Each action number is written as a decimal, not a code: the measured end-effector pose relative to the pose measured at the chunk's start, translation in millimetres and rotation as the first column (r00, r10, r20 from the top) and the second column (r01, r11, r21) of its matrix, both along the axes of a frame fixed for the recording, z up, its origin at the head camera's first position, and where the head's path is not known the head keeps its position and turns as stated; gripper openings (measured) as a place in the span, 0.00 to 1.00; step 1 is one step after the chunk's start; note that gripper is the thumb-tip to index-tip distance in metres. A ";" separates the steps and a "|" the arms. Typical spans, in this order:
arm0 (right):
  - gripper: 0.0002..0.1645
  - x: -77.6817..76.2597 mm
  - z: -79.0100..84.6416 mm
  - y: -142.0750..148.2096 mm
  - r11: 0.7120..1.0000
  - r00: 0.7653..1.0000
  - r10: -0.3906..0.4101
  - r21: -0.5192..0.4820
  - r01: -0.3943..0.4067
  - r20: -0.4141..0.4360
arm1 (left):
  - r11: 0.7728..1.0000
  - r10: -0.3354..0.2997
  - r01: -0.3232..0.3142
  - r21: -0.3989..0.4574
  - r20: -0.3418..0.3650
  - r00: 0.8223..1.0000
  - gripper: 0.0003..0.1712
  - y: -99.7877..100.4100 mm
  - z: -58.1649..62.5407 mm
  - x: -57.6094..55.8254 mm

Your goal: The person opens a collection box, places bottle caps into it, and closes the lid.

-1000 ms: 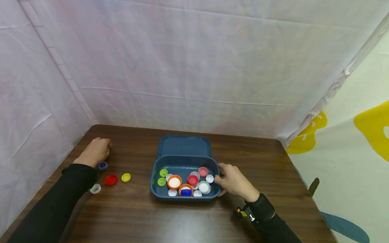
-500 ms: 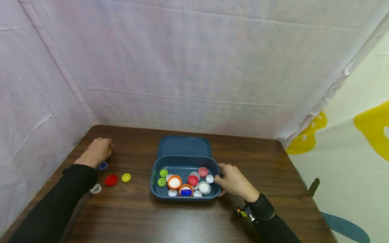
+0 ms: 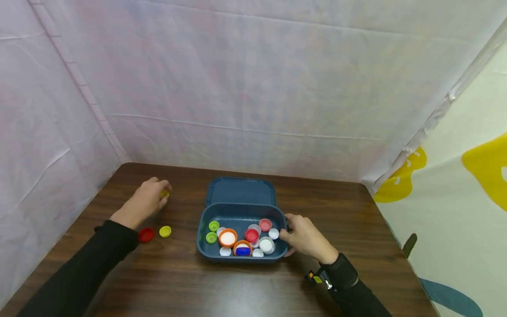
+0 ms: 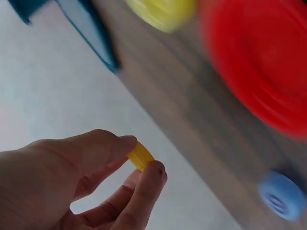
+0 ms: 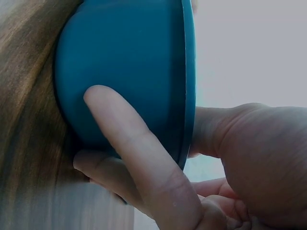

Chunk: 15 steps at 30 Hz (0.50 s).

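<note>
Black cloth of a sleeve (image 3: 79, 268) ran up at the left, and beyond its cuff we saw the left hand (image 3: 143, 200) raised over the wooden tabletop (image 3: 170, 281). Its thumb and fingers (image 4: 146, 191) were set narrow, pinching a yellow cap (image 4: 141, 155) by its edge. In the left wrist view we also found a blue cap (image 4: 282, 195) lying on the wood. Just beside the cuff lay a red cap (image 3: 146, 235), and near it, to the right, a second yellow cap (image 3: 165, 231). In the middle stood an open dark blue box (image 3: 237, 214), with its lid (image 3: 240, 190) lying just behind it. Inside, going rightward, we made out two green caps (image 3: 211, 237) near the left end, an orange-rimmed cap (image 3: 227, 238) with a white centre, another with a blue piece (image 3: 243, 251) across it, then a smaller red cap (image 3: 251, 235), a pink cap (image 3: 265, 225) and several white caps (image 3: 266, 245), some overlapping. At the box's right end we saw the right hand (image 3: 309, 235) gripping it, the thumb at the rim and the fingers (image 5: 144, 148) against the outer wall. Farther right hung a pale cloth (image 3: 455, 229) printed with yellow shapes (image 3: 400, 180).
</note>
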State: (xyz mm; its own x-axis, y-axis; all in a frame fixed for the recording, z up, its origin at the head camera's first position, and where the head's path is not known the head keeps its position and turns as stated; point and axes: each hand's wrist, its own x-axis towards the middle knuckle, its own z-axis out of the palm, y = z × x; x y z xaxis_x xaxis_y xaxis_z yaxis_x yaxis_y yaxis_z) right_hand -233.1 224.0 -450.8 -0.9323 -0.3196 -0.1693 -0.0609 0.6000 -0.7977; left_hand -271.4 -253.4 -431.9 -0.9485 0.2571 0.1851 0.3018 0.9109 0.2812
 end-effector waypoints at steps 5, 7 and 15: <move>0.36 -0.5 -0.1 -0.5 1.000 1.000 -0.004 -0.001 0.004 0.003 | 0.992 -0.120 0.121 0.020 -0.056 0.991 0.12 37.4 11.5 10.8; 0.35 -0.8 0.0 -0.4 1.000 1.000 -0.002 -0.001 0.002 0.001 | 0.986 -0.161 0.163 0.019 -0.072 0.984 0.12 52.5 16.0 17.0; 0.36 -0.7 0.9 0.7 1.000 1.000 0.006 -0.010 -0.006 0.006 | 0.931 -0.364 0.361 -0.058 -0.057 0.929 0.12 94.6 20.3 48.8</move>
State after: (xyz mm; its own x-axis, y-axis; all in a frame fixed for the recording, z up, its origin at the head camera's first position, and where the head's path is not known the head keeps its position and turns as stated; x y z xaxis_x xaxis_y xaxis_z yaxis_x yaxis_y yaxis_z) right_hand -233.9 224.6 -449.9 -0.9292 -0.3271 -0.1719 -0.0597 0.5919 -0.8038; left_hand -222.6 -158.8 -411.6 -0.7750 0.5911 0.2236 0.6306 0.7470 0.2105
